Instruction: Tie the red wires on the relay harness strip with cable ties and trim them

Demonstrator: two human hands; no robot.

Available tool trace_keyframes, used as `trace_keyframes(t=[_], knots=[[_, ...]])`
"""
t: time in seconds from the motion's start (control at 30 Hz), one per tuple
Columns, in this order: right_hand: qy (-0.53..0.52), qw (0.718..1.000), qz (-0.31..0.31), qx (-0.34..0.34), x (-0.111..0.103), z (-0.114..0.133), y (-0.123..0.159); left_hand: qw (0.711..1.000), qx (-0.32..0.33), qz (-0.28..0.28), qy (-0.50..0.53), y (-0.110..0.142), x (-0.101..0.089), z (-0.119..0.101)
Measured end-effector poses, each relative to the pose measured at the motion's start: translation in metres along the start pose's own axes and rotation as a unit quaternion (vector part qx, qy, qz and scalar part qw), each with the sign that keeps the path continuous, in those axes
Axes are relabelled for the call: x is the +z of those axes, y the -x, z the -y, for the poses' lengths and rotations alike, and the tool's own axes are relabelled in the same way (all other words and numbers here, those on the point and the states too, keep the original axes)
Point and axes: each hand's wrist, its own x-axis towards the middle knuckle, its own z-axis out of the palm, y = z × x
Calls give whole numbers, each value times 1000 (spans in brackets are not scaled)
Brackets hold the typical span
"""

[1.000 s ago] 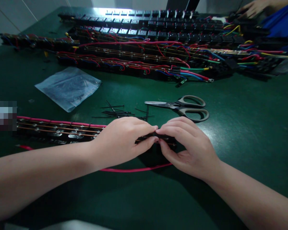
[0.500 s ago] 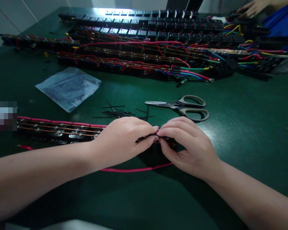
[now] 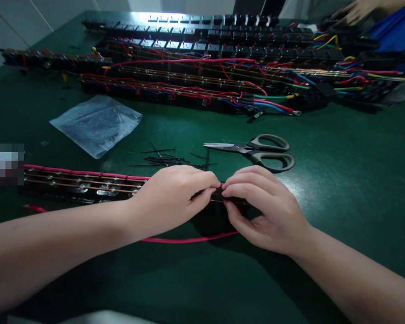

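A long black strip assembly (image 3: 67, 182) with copper-coloured rods lies across the table, a red cable (image 3: 121, 174) running along its far edge. Over its right end, my left hand (image 3: 178, 191) is closed, thumb and forefinger pinched together at the strip. Close beside it, my right hand (image 3: 266, 204) has its bent fingers pressed onto the same stretch. Whatever small thing the fingertips hold is hidden by them. Just beyond my hands lie a pile of black cable ties (image 3: 165, 159) and a pair of scissors (image 3: 243, 147), blades pointing left.
A clear plastic bag (image 3: 97, 123) lies left of the ties. Several wired black strips (image 3: 189, 83) fill the far side of the table. A loose red cable (image 3: 189, 240) curves along the near side. Another person's hand (image 3: 357, 11) shows at the upper right.
My fingertips, which met over the strip, have drawn slightly apart. The left thumb and forefinger have closed and shifted a little left, baring part of the strip between the hands.
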Motion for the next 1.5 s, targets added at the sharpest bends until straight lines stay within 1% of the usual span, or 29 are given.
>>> trace_keyframes(t=[0.23, 0.57, 0.87, 0.97, 1.1, 1.27, 1.5], knots=[[-2, 1000, 27, -11, -2, 0, -1, 1000, 4, 5, 11, -1, 1, 0], [-15, 998, 54, -27, -2, -3, -1, 1000, 8, 11, -9, 1, 1, 1], [36, 998, 13, -45, 2, -1, 1, 1000, -1, 23, -2, -1, 0, 0], [57, 996, -1, -66, 1, 0, 3, 1000, -4, 24, 1, -2, 0, 0], [101, 991, -1, -90, 0, 3, 6, 1000, -9, 16, 12, -1, 0, -1], [126, 989, 3, -82, 0, 6, 6, 1000, -9, 17, 9, 0, -1, -3], [107, 992, -6, -69, 1, 6, 5, 999, 2, 36, 14, 0, -4, -6]])
